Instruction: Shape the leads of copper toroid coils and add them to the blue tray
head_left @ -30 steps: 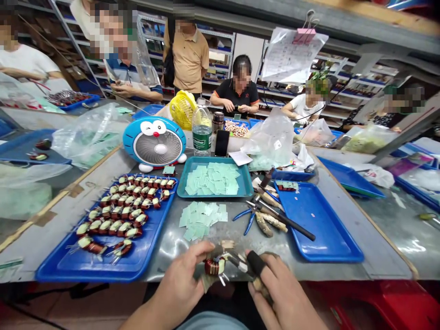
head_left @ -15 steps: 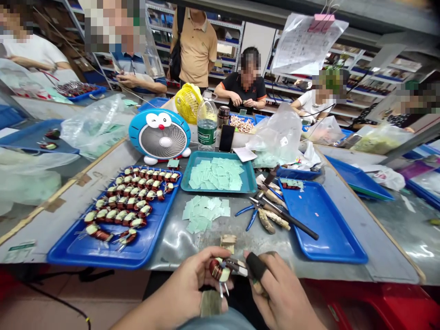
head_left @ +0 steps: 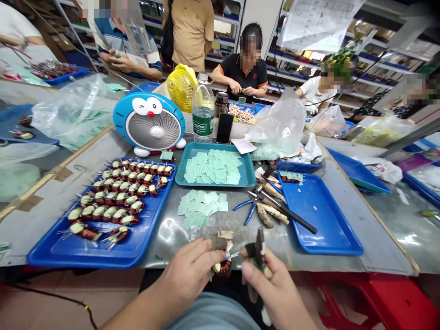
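My left hand (head_left: 190,268) is closed around a copper-wound coil (head_left: 225,266) with bright wire leads that point to the right. A dark covering wraps one of its fingers. In my right hand (head_left: 275,286) I grip a pair of pliers (head_left: 260,243), jaws upward, a short gap from the leads. Part of the coil is hidden behind my left fingers. To the left, a blue tray (head_left: 92,251) carries rows of similar coils (head_left: 110,198). Pale green square sheets (head_left: 201,206) lie loose on the bench, and more rest in a teal tray (head_left: 179,178).
Several hand tools (head_left: 271,201) lie beside a blue tray (head_left: 330,220) at right. A cartoon-faced fan (head_left: 149,121), a water bottle (head_left: 202,114) and a phone (head_left: 224,128) stand at the back. A red stool (head_left: 388,298) is below. Co-workers sit across the bench.
My left hand has turned the coil, so its leads now point right instead of down. The pliers have moved off the coil and tipped upward. The view has shifted slightly.
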Motion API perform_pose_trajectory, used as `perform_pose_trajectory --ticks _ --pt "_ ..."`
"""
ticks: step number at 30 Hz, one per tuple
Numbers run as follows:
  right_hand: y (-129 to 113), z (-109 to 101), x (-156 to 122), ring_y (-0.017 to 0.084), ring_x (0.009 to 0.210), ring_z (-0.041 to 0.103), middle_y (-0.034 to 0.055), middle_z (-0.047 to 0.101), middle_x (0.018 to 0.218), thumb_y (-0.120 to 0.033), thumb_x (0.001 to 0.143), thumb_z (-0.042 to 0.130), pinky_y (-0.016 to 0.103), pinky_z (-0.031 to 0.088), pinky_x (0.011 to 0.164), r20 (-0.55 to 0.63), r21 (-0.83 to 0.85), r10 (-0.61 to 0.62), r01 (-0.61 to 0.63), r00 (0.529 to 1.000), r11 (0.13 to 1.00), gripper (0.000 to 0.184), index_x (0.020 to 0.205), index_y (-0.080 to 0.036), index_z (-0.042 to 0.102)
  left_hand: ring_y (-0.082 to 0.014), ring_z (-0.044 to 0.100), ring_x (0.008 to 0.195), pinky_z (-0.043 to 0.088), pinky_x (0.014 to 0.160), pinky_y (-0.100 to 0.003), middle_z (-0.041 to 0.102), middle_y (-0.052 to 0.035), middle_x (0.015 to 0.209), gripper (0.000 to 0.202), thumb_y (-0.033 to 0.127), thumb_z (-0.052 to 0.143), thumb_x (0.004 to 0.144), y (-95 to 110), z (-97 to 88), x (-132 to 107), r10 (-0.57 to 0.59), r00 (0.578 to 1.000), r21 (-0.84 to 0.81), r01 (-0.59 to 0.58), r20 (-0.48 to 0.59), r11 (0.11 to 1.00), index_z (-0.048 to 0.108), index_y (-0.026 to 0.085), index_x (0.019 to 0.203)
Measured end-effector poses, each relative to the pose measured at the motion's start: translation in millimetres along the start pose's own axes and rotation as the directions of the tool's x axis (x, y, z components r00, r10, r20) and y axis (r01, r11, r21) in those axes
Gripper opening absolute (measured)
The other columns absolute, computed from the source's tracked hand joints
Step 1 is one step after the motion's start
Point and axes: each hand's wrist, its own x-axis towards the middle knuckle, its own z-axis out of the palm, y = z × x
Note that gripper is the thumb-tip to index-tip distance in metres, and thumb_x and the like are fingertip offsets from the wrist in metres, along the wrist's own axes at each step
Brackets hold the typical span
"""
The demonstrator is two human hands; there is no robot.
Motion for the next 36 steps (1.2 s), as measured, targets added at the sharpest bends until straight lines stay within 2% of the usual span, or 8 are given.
perform_pose_trajectory --ticks 3,6,11,18,22,25,30,36 --pt "-25 14 8 0.003 0.074 0.051 0.0038 0.057 0.081 -0.065 0.088 0.066 0.009 0.046 0.071 0.038 0.025 -0.040 0.039 0.998 0.999 0.059 0.099 -0.008 0.059 -0.0195 0.062 0.080 0.052 0.073 -0.029 0.068 -0.0084 0.095 0.040 -0.004 0.048 0.091 -1 2.8 1 0.017 1.000 -0.009 -0.017 0.027 1.000 0.059 0.019 0.123" --pt "-23 21 11 0.005 0.077 0.054 0.0061 0.061 0.085 -0.066 0.088 0.065 0.011 0.048 0.073 -0.013 0.016 -0.035 0.035 0.999 0.999 0.059 0.096 -0.007 0.059 -0.0223 0.067 0.097 0.055 0.085 -0.032 0.069 -0.0099 0.109 0.047 -0.001 0.050 0.091 3 0.8 3 -0.090 0.995 -0.015 0.091 0.043 0.996 0.055 0.022 0.132" --pt "-4 26 9 0.010 0.091 0.062 0.0104 0.066 0.101 -0.063 0.090 0.064 0.016 0.054 0.084 -0.040 0.053 -0.049 0.051 0.998 0.997 0.060 0.112 -0.008 0.061 -0.0219 0.068 0.112 0.056 0.095 -0.031 0.067 -0.0065 0.129 0.066 0.028 0.071 0.093 12 -8.3 13 -0.307 0.900 -0.148 0.365 0.311 0.919 0.039 0.030 0.151" --pt "-20 27 7 0.011 0.101 0.062 0.0098 0.066 0.111 -0.056 0.093 0.065 0.016 0.053 0.093 -0.022 -0.010 -0.140 0.140 0.990 0.990 0.052 0.118 -0.011 0.065 -0.0211 0.071 0.102 0.055 0.089 -0.029 0.071 -0.0071 0.118 0.049 0.018 0.066 0.092 11 -6.1 14 -0.191 0.975 -0.083 0.200 0.111 0.976 0.050 0.024 0.138" --pt "-17 30 4 0.009 0.096 0.063 0.0084 0.065 0.109 -0.056 0.085 0.074 0.017 0.054 0.089 0.012 0.276 0.000 -0.004 1.000 0.961 0.057 0.119 -0.012 0.062 -0.0185 0.071 0.087 0.054 0.079 -0.026 0.073 -0.0060 0.104 0.042 0.022 0.068 0.094 15 -5.1 13 -0.138 0.990 -0.097 0.140 0.020 0.985 0.053 0.021 0.133" --pt "-6 33 0 0.007 0.078 0.061 0.0046 0.064 0.089 -0.054 0.075 0.084 0.017 0.054 0.076 0.084 0.495 0.134 -0.158 0.987 0.854 0.059 0.107 -0.010 0.058 -0.0177 0.071 0.082 0.053 0.077 -0.025 0.073 -0.0050 0.097 0.039 0.024 0.071 0.093 20 -2.9 12 -0.123 0.992 -0.136 0.124 0.021 0.983 0.055 0.020 0.129" --pt "13 37 -12 0.008 0.062 0.060 0.0014 0.060 0.078 -0.052 0.067 0.088 0.020 0.052 0.062 0.180 0.589 0.332 -0.371 0.926 0.718 0.065 0.101 -0.011 0.050 -0.0169 0.070 0.076 0.053 0.073 -0.025 0.073 -0.0033 0.092 0.033 0.032 0.068 0.096 23 -1.2 3 -0.124 0.990 -0.160 0.132 0.061 0.978 0.056 0.021 0.125" --pt "16 55 -8 0.006 0.059 0.057 0.0004 0.060 0.079 -0.058 0.065 0.088 0.018 0.051 0.059 0.159 0.599 0.327 -0.354 0.932 0.718 0.071 0.103 -0.011 0.050 -0.0164 0.070 0.080 0.053 0.075 -0.024 0.072 -0.0026 0.098 0.044 0.028 0.076 0.089 17 -0.3 -11 -0.253 0.962 -0.329 0.271 0.099 0.905 0.057 0.025 0.128"
